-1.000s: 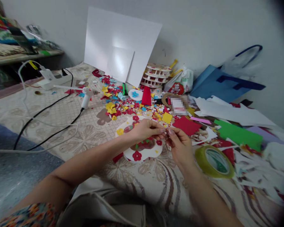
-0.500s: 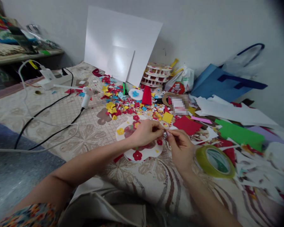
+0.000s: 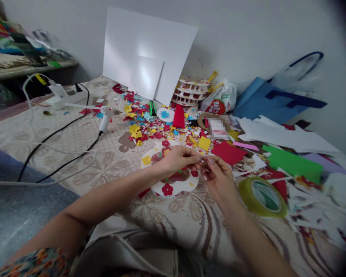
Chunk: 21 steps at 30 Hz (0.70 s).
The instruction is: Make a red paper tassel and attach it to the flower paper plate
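My left hand (image 3: 180, 158) and my right hand (image 3: 218, 175) meet over the right edge of a white flower-shaped craft piece (image 3: 177, 189). Both are closed in a pinch, fingertips almost touching. Whatever lies between them is too small to make out. The craft piece rests on the tablecloth, with red flowers (image 3: 167, 189) and a yellow flower (image 3: 146, 160) around its rim and a patterned brown-red middle partly covered by my left hand. Close to my right wrist lies a roll of clear yellowish tape (image 3: 262, 197).
A glue gun (image 3: 105, 119) with a black cord lies at the left, by a white power strip (image 3: 65, 99). Colourful scraps (image 3: 161, 129) spread behind the craft piece. A white board (image 3: 144, 50) leans on the wall; a green sheet (image 3: 292, 163) and blue bag (image 3: 265, 102) are at right.
The fingers of my right hand have shifted and curled a little, and my left fingers have turned slightly. The craft piece and the things around it stay put.
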Each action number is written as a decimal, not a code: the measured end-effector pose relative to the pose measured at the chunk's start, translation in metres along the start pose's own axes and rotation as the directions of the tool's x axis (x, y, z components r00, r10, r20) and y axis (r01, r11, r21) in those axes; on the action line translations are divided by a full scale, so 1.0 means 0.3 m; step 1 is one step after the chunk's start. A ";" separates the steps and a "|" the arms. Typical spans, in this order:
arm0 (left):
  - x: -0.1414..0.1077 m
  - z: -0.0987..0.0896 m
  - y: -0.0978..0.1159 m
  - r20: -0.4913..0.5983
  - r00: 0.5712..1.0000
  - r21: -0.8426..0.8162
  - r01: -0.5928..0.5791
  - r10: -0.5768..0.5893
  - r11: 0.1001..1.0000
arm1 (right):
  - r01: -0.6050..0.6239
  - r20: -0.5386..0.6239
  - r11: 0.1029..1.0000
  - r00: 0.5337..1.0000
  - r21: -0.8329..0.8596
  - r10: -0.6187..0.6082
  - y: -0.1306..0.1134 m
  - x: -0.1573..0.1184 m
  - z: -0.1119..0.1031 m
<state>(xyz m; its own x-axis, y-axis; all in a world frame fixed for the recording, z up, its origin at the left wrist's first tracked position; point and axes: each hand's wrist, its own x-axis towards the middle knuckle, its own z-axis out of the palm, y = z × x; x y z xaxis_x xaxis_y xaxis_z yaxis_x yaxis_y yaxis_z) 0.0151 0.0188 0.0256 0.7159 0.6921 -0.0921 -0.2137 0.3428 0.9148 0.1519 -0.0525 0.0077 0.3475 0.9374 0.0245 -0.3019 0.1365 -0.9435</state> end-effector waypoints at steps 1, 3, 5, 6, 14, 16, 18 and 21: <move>0.001 -0.001 0.000 0.009 1.000 0.012 -0.005 0.005 1.000 | -0.005 -0.009 1.000 1.000 0.000 0.005 -0.002 0.000 0.001; 0.001 -0.003 0.001 0.009 1.000 0.046 -0.014 0.014 0.999 | 0.003 -0.029 1.000 1.000 -0.029 -0.004 -0.003 0.000 -0.001; 0.002 -0.003 0.001 -0.007 0.999 0.086 -0.033 0.033 0.996 | 0.036 -0.043 0.996 0.998 -0.081 -0.040 0.001 0.001 -0.007; 0.002 -0.004 -0.001 -0.015 0.999 0.109 -0.047 0.049 0.993 | 0.060 -0.046 0.992 0.997 -0.115 -0.065 0.004 0.001 -0.011; -0.017 0.007 -0.002 -0.021 0.972 0.431 -0.204 0.236 0.879 | 0.330 0.045 0.768 0.929 -0.549 -0.367 0.001 -0.020 -0.024; -0.026 0.010 0.003 -0.001 0.963 0.494 -0.234 0.269 0.837 | 0.401 0.090 0.691 0.893 -0.601 -0.440 -0.007 -0.028 -0.018; -0.032 0.012 0.008 0.009 0.964 0.490 -0.236 0.266 0.839 | 0.446 0.117 0.650 0.867 -0.615 -0.484 -0.011 -0.034 -0.013; -0.033 0.011 0.011 0.003 0.976 0.400 -0.200 0.216 0.895 | 0.456 0.114 0.657 0.862 -0.600 -0.494 -0.006 -0.038 -0.010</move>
<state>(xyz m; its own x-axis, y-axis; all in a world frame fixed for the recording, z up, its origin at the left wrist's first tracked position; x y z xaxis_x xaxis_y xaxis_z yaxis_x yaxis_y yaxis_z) 0.0096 0.0110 0.0307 0.6549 0.7478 0.1092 -0.0684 -0.0852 0.9940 0.1511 -0.0642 0.0082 0.3469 0.7774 0.5246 0.4927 0.3248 -0.8073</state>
